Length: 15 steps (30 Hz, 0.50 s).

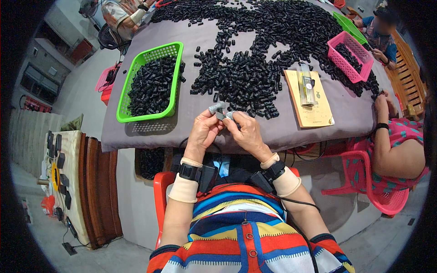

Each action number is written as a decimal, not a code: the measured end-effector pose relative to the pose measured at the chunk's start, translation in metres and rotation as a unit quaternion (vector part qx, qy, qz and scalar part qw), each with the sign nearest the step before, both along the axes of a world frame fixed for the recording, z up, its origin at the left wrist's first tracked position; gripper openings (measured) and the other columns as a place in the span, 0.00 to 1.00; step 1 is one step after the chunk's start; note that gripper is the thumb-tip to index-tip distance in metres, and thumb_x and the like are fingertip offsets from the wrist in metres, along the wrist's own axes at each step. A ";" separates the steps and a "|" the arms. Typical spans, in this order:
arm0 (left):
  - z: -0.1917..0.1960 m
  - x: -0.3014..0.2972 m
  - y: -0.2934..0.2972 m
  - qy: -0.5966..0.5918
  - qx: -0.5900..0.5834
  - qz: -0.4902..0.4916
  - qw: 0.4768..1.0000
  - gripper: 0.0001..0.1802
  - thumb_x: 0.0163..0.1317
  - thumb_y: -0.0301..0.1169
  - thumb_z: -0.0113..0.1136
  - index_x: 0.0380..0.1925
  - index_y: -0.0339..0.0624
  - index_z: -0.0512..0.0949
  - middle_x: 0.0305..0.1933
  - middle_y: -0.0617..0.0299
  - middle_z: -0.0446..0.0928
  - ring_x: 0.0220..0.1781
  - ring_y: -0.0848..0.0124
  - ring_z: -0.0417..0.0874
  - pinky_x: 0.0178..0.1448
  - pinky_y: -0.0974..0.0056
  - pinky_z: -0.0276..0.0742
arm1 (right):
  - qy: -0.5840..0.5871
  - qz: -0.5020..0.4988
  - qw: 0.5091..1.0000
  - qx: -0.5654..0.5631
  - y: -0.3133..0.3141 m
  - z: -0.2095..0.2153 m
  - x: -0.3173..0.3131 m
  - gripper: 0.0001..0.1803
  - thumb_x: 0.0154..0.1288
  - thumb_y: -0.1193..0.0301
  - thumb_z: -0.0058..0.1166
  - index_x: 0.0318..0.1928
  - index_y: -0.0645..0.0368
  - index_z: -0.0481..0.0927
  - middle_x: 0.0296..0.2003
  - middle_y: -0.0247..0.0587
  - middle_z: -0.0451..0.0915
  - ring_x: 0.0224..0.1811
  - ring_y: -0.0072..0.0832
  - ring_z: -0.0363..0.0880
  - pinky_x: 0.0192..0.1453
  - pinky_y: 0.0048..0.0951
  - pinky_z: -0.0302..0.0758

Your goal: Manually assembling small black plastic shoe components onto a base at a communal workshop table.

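Close together at the table's near edge, my left hand (203, 133) and my right hand (248, 133) pinch a small dark plastic piece (220, 114) between the fingertips. Silvery tape-like wraps cover a finger or thumb on each hand. The piece's exact shape is partly hidden by the fingers. Just beyond my hands spreads a loose pile of small black plastic parts (241, 79). To the left of them stands a green basket (175, 98) filled with the same kind of black parts.
A yellowish pad (314, 113) with a clear-and-yellow package (307, 91) lies to the right. Past it stands a pink basket (348, 70) with black parts. Co-workers sit at the right and far left. A grey cloth (191, 129) covers the table; a much larger heap (291, 22) fills its far side.
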<state>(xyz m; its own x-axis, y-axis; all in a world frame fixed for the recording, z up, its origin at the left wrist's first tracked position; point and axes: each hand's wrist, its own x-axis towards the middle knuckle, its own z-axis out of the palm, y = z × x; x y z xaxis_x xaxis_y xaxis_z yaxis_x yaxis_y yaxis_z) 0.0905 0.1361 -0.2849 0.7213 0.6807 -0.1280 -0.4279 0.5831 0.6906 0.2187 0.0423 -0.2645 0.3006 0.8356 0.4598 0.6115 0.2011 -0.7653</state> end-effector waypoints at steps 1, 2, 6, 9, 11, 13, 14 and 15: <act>0.000 0.000 0.001 0.000 0.000 0.000 1.000 0.15 0.59 0.22 0.53 0.48 0.38 0.73 0.36 0.63 0.77 0.31 0.77 0.75 0.34 0.74 0.72 | -0.001 -0.003 1.000 -0.002 0.000 0.000 0.000 0.08 0.58 0.71 0.52 0.28 0.64 0.74 0.23 0.46 0.73 0.26 0.41 0.74 0.28 0.35 0.68; -0.001 0.000 0.001 -0.004 0.002 -0.005 1.000 0.15 0.59 0.22 0.53 0.48 0.38 0.73 0.36 0.63 0.77 0.31 0.77 0.76 0.34 0.73 0.72 | -0.001 -0.002 1.000 -0.002 0.000 0.000 0.000 0.08 0.58 0.71 0.52 0.28 0.64 0.74 0.23 0.46 0.73 0.26 0.41 0.74 0.28 0.35 0.68; -0.002 0.000 0.002 -0.003 0.011 -0.007 1.000 0.15 0.59 0.21 0.52 0.47 0.38 0.74 0.36 0.62 0.77 0.34 0.75 0.77 0.36 0.73 0.74 | -0.014 -0.012 1.000 0.013 0.002 -0.001 -0.001 0.10 0.58 0.68 0.53 0.26 0.62 0.73 0.22 0.44 0.72 0.24 0.41 0.74 0.26 0.36 0.68; -0.003 -0.001 0.004 -0.015 0.016 -0.017 1.000 0.15 0.58 0.21 0.53 0.47 0.38 0.74 0.37 0.61 0.77 0.35 0.74 0.78 0.37 0.73 0.74 | -0.026 -0.023 0.999 0.026 0.002 0.000 -0.003 0.11 0.58 0.66 0.54 0.25 0.60 0.72 0.22 0.43 0.72 0.23 0.41 0.73 0.24 0.38 0.67; -0.002 0.001 0.003 -0.010 0.014 -0.010 1.000 0.15 0.58 0.21 0.52 0.47 0.37 0.74 0.38 0.61 0.77 0.36 0.74 0.78 0.38 0.72 0.74 | -0.027 -0.027 0.999 0.029 0.003 0.000 -0.004 0.11 0.58 0.66 0.54 0.25 0.60 0.72 0.22 0.43 0.72 0.23 0.41 0.74 0.24 0.38 0.67; 0.001 0.004 0.002 -0.005 0.012 -0.004 1.000 0.15 0.58 0.20 0.52 0.47 0.37 0.74 0.38 0.61 0.77 0.36 0.74 0.78 0.39 0.72 0.75 | -0.051 -0.040 0.997 0.043 0.005 -0.002 -0.004 0.11 0.58 0.66 0.54 0.25 0.60 0.72 0.22 0.43 0.72 0.23 0.41 0.74 0.24 0.38 0.68; 0.006 0.005 -0.001 0.011 0.007 0.005 1.000 0.15 0.59 0.20 0.51 0.47 0.37 0.74 0.38 0.61 0.77 0.35 0.75 0.77 0.37 0.72 0.73 | -0.051 -0.039 0.997 0.044 0.005 -0.002 -0.004 0.11 0.58 0.66 0.54 0.25 0.60 0.72 0.22 0.43 0.72 0.23 0.41 0.74 0.24 0.38 0.68; 0.009 0.005 -0.003 0.026 0.003 0.014 1.000 0.14 0.60 0.20 0.50 0.47 0.37 0.74 0.39 0.60 0.77 0.34 0.76 0.76 0.35 0.73 0.72 | -0.046 -0.041 0.997 0.046 0.005 -0.002 -0.004 0.11 0.58 0.66 0.53 0.25 0.60 0.71 0.21 0.43 0.72 0.23 0.41 0.74 0.24 0.38 0.68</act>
